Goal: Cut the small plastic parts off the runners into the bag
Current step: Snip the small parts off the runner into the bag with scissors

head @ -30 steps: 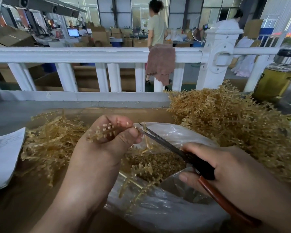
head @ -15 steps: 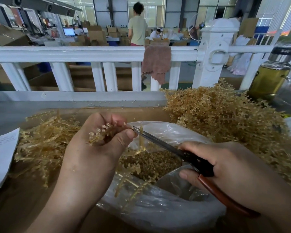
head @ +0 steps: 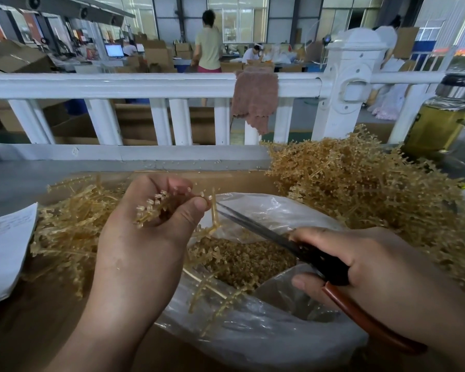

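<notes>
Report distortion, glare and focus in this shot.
Head view: wide-angle bowing curves the railing and stretches the edges; soft glare on the bag; back windows bright; left hand, runner, scissors and right hand look sharp.

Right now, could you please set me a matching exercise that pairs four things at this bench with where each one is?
Things:
1. scissors
2. runner being cut
3. brown cloth
4. glass jar

Places:
a. draped over the white railing
b. held in the right hand
c. standing at the far right, beyond the runner pile
d. pinched in the left hand

Pairs: 1-b, 2-d, 3-a, 4-c
</notes>
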Demonstrator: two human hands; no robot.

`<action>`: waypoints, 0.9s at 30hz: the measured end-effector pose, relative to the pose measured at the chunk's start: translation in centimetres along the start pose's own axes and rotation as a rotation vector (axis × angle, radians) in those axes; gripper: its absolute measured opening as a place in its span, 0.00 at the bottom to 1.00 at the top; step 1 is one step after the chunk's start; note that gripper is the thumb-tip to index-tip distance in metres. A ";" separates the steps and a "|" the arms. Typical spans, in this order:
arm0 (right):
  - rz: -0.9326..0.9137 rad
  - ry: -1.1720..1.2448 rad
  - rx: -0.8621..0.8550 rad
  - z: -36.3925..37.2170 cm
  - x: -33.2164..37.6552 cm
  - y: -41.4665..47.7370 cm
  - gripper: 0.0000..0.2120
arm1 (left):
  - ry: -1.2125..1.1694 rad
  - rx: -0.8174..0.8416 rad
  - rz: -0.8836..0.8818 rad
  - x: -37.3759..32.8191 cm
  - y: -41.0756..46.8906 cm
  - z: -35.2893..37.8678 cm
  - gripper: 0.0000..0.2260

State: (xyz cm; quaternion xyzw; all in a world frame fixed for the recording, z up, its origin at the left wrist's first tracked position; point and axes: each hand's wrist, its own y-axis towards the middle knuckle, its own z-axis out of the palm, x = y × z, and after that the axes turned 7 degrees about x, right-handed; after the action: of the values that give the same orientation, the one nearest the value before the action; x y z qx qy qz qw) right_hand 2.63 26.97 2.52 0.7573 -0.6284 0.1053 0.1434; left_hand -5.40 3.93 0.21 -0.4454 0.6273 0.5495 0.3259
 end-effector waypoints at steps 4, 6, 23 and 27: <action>-0.016 0.016 0.043 0.1 -0.1 0.2 0.26 | 0.004 0.018 0.014 -0.3 -0.2 0.3 0.08; -0.025 0.015 0.043 0.1 -0.2 0.2 0.25 | 0.005 0.024 0.020 -0.3 -0.3 0.2 0.08; -0.040 -0.017 -0.053 0.5 -0.6 0.2 0.22 | 0.048 0.060 0.046 -0.5 -0.5 0.2 0.08; -0.038 -0.023 -0.065 0.4 -0.5 0.2 0.23 | 0.053 0.062 0.039 -0.4 -0.4 0.2 0.09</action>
State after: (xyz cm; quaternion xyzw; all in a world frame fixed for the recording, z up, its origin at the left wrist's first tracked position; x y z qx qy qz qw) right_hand 2.34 27.26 1.95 0.7652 -0.6186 0.0734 0.1629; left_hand -4.87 4.24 0.31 -0.4373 0.6609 0.5241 0.3120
